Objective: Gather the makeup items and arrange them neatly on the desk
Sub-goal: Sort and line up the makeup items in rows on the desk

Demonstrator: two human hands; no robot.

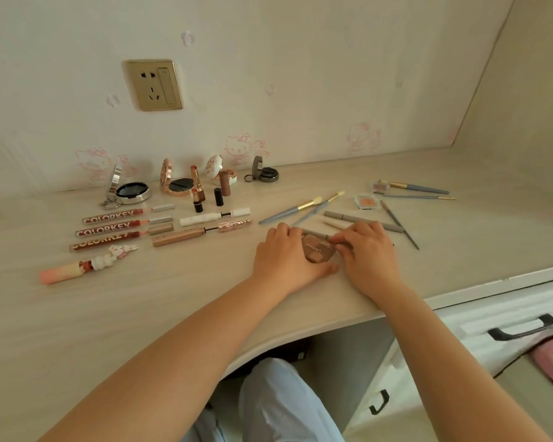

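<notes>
Fingers of our left hand (286, 253) and right hand (366, 250) curled around the brown palette (316, 250), half hiding it on the surface (173, 298).

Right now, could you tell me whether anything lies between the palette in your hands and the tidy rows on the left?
Nothing visible: bare desk lies between the brown palette and the mascara row.

Both hands cover most of the brown palette (316, 250)
</notes>
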